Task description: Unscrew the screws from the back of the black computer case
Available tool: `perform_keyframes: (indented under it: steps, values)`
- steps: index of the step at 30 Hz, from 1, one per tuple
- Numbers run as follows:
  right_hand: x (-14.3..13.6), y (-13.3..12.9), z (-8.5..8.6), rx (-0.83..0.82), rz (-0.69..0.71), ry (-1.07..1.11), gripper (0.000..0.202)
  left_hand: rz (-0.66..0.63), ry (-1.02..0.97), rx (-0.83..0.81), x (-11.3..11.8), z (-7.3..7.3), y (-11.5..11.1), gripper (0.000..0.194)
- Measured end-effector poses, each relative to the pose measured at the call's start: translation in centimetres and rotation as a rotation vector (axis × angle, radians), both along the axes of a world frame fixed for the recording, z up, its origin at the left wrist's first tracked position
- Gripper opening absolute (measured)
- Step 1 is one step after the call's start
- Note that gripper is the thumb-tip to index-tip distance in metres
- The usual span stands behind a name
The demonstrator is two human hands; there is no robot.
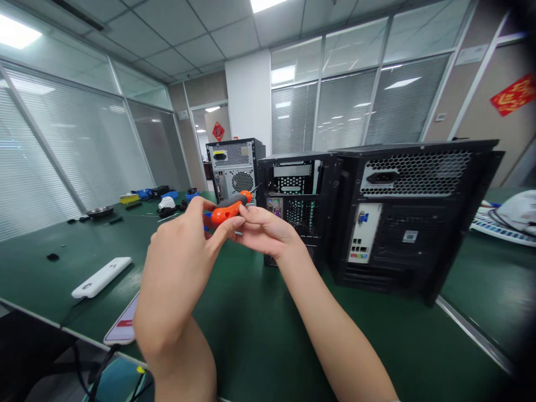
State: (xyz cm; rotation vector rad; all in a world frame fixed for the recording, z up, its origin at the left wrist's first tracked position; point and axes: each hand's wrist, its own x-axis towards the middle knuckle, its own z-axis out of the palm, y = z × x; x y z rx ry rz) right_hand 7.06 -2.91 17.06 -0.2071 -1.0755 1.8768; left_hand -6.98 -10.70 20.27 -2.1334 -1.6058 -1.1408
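Note:
Above the green table, both my hands meet around a screwdriver [226, 213] with an orange and dark grey handle. Its thin shaft points up and to the right. My left hand [180, 245] is closed on the handle from the left, thumb and fingers pinching it. From the right, my right hand [268, 230] grips it too, with the thumb and fingertips on the orange part. A bit of blue shows behind the handle between the hands; I cannot make out what it is. Just beyond stands an open-backed black computer case [310, 167].
A larger computer tower [393, 223] stands at right, another tower [237, 153] farther back. A white power bank [101, 277] and a phone [123, 324] lie at left on the green table [259, 335]. Small tools and a metal dish [99, 212] sit at the far left.

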Motion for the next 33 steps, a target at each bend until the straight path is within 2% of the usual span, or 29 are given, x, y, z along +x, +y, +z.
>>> perform_keyframes:
  steps: [14, 18, 28, 33]
  values:
    - [0.12, -0.08, 0.06, 0.009, -0.005, 0.002, 0.012, 0.044, -0.061, 0.051, 0.74, 0.2, 0.36, 0.03]
    - [0.05, -0.35, 0.29, -0.011, -0.035, -0.019, 0.008, 0.007, -0.075, 0.062, 0.59, 0.27, 0.59, 0.029]
    - [-0.12, -0.6, 0.18, -0.014, 0.019, -0.005, 0.022, -0.059, -0.073, 0.071, 0.62, 0.31, 0.68, 0.026]
    - [-0.21, -0.55, 0.19, -0.043, -0.011, -0.007, 0.021, -0.077, -0.071, 0.071, 0.66, 0.25, 0.63, 0.025]
